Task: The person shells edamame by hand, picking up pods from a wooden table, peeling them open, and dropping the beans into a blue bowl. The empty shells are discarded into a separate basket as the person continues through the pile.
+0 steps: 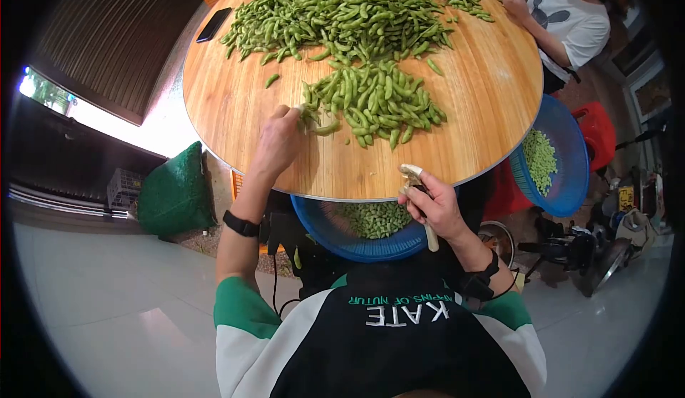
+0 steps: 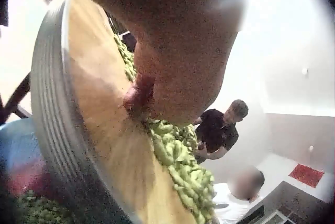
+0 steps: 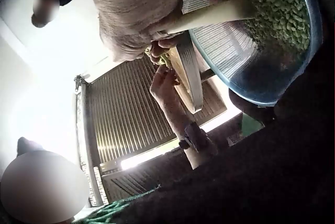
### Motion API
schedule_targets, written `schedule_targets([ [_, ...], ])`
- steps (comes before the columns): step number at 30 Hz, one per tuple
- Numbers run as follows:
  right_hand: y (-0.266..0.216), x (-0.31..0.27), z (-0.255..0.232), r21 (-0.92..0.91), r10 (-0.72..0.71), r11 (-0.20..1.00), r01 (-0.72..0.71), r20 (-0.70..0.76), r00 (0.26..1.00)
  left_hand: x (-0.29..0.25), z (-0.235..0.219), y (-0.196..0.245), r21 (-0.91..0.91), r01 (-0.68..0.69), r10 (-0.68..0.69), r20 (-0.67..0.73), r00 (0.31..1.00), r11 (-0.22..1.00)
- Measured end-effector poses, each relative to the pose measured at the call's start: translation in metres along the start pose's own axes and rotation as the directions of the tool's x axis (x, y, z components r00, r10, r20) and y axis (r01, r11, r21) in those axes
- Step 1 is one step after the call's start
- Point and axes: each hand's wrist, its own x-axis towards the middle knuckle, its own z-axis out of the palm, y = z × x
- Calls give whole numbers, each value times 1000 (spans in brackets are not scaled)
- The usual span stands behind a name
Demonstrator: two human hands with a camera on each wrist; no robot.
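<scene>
Green soybean pods (image 1: 378, 102) lie in a small heap on the round wooden table (image 1: 235, 119), in front of a larger heap (image 1: 342, 12). At the small heap's left edge, my left hand (image 1: 280, 139) has its fingers curled and pinches at a pod (image 1: 308, 114), partly hidden by the fingers. My right hand (image 1: 439, 209) is at the table's near edge, gripping a tool with a pale handle (image 1: 432, 238) that points down toward my lap. The tool's working end is hidden in the hand. A pale covering (image 1: 410, 170) wraps a fingertip of this hand.
Below the table edge a blue basket (image 1: 314, 223) holds shelled beans (image 1: 378, 219). Another blue basket (image 1: 571, 162) with beans stands at the right by a red stool (image 1: 596, 130). A phone (image 1: 214, 25) lies at the table's left. A person in white (image 1: 564, 12) sits at the far right.
</scene>
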Motion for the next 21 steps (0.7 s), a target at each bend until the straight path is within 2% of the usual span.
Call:
schedule_targets([
  [4,-1,3,4,-11,-2,1000,3,29,1000,-14,-13,-2,-6,-10,10,55,998,1000],
  [7,-2,4,6,-18,0,1000,1,35,999,-24,-14,-4,-7,-34,34,6,999,999],
  [9,-1,1,7,-13,9,1000,-9,33,999,-32,-14,-4,-88,17,-26,-101,995,996],
  [10,-2,1,8,3,13,1000,-14,49,999,-36,-14,0,-88,14,-24,-103,994,996],
  [12,-2,1,11,20,16,1000,-17,60,998,-44,-15,15,-355,289,-298,31,954,889],
  [13,-1,0,13,48,29,998,-33,88,996,-48,-14,25,-358,288,-295,37,955,888],
  [14,0,0,15,75,41,996,-50,112,993,-51,-12,35,-609,330,-335,112,936,721],
  [15,-1,1,17,98,88,990,-102,147,985,-53,-8,47,-800,357,-348,199,916,482],
  [16,-3,2,21,97,92,990,-105,131,987,-54,-3,59,-804,360,-338,211,917,474],
  [18,-5,4,27,254,122,951,-173,206,971,-57,6,83,-925,293,-293,218,931,242],
  [20,-6,5,27,245,138,952,-183,193,972,-60,12,99,-928,297,-269,234,934,224],
  [21,-7,4,27,308,108,936,-172,213,971,-63,15,104,-930,332,-226,293,929,159],
])
